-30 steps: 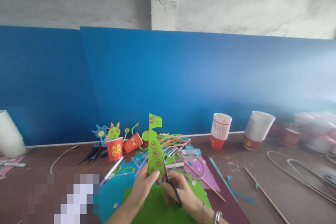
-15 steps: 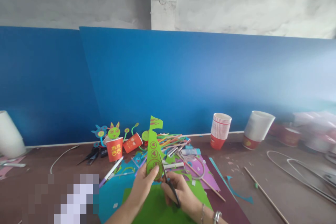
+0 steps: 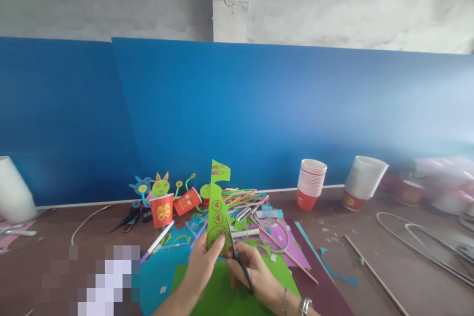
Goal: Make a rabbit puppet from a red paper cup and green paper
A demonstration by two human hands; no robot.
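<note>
Pinched under my left thumb, a strip of green paper [image 3: 216, 207] stands upright, marked with red circles, hearts and leaf-like outlines. My left hand [image 3: 203, 260] grips its lower end. My right hand [image 3: 255, 267] is closed round the black handles of a pair of scissors [image 3: 242, 269]. Their blades lie along the strip's right edge, beside the lowest, largest circle; whether they bite into the paper I cannot tell. Below both hands lies a green sheet [image 3: 211, 294] on top of a blue sheet [image 3: 153, 276].
Decorated red paper cups [image 3: 162, 211] stand at the back left, near black scissors [image 3: 131, 218]. Colourful straws [image 3: 240, 198], a purple sheet [image 3: 298, 256] and paper scraps clutter the middle. Stacked cups [image 3: 311, 185] stand back right. A thin stick [image 3: 374, 274] and cables [image 3: 418, 247] lie right.
The green strip has shifted slightly upward and tilted a little. My hands and the scissors have barely moved.
</note>
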